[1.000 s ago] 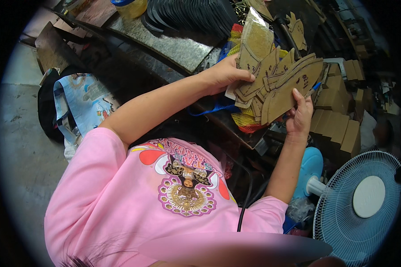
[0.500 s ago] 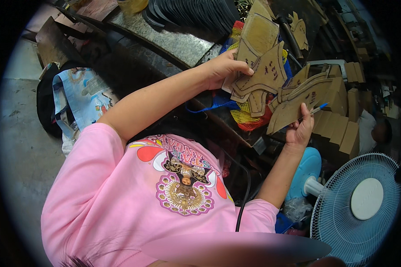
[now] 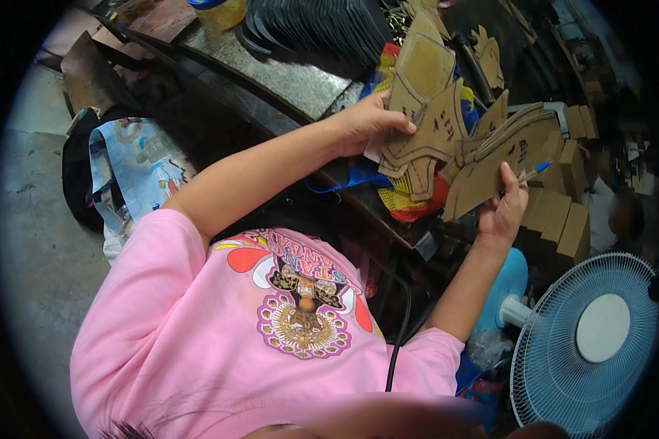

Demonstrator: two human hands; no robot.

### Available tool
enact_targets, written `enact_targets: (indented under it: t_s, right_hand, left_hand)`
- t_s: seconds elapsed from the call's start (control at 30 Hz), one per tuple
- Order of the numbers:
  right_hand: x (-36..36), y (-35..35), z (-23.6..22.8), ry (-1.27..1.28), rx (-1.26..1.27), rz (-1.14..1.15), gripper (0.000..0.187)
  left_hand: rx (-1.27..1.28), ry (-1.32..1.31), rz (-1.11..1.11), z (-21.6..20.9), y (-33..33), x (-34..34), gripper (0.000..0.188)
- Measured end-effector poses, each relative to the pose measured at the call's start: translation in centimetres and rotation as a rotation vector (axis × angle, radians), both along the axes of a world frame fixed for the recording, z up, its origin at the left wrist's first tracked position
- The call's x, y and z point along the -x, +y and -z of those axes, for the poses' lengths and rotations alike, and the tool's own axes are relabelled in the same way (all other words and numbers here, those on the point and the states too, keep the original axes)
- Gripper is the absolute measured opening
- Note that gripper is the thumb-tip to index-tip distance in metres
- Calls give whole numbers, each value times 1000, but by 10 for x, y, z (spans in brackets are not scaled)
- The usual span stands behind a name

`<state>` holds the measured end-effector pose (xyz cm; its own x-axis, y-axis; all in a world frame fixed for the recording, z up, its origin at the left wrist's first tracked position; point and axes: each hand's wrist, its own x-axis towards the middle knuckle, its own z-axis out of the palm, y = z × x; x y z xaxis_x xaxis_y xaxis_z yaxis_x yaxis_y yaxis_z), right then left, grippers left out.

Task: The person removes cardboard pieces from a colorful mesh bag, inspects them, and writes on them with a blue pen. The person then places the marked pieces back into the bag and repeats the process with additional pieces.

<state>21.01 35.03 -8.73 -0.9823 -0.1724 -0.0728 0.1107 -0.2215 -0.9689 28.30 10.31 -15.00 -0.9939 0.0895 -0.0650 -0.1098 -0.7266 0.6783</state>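
Observation:
My left hand (image 3: 373,126) grips a fanned stack of brown cardboard patterns (image 3: 436,132), thumb on top and fingers beneath. Dark outlines and handwritten marks run over these curved, pointed pieces. Farther right, my right hand (image 3: 504,207) pinches the lower edge of a second bunch of cardboard patterns (image 3: 487,175), its front piece broad and curved. A pen with a blue end (image 3: 537,171) is tucked between the fingers of that hand and sticks out to the right. The two bunches come close together in the middle, and red and yellow mesh (image 3: 406,210) shows below the left one.
A white and blue fan (image 3: 600,322) stands at the lower right, below stacked brown cardboard boxes (image 3: 553,216). Dark curved pieces (image 3: 315,33) line up at the back on a speckled grey slab (image 3: 296,84), near a jar (image 3: 220,14). A light blue bag (image 3: 143,157) sits at left.
My right hand has moved slightly right with its patterns and the pen. The patterns in my left hand have shifted and turned a little, and both hands keep their hold.

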Motion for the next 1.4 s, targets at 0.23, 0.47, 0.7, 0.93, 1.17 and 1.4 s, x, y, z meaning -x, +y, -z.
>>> enact_targets:
  t_s: [0.23, 0.47, 0.7, 0.93, 1.17, 1.4]
  right_hand:
    - [-15, -38, -14, 106, -161, -222, 41]
    - [-4, -38, -2, 88, -269, -161, 35]
    - [20, -13, 5, 155, -169, -3, 32]
    - [77, 34, -29, 237, -142, 197, 26]
    - [208, 12, -31, 179, -54, 317, 13]
    - [281, -34, 5, -3, -170, 465, 17]
  left_hand:
    - [20, 0, -37, 1, 2, 0, 51]
    - [-7, 68, -28, 2, 4, 0, 55]
    - [-225, -19, -27, 2, 3, 3, 46]
    - [-284, -101, -50, 1, 5, 5, 47]
    - [-110, -143, -10, -4, 2, 4, 39]
    - [-153, -151, -29, 2, 1, 6, 37]
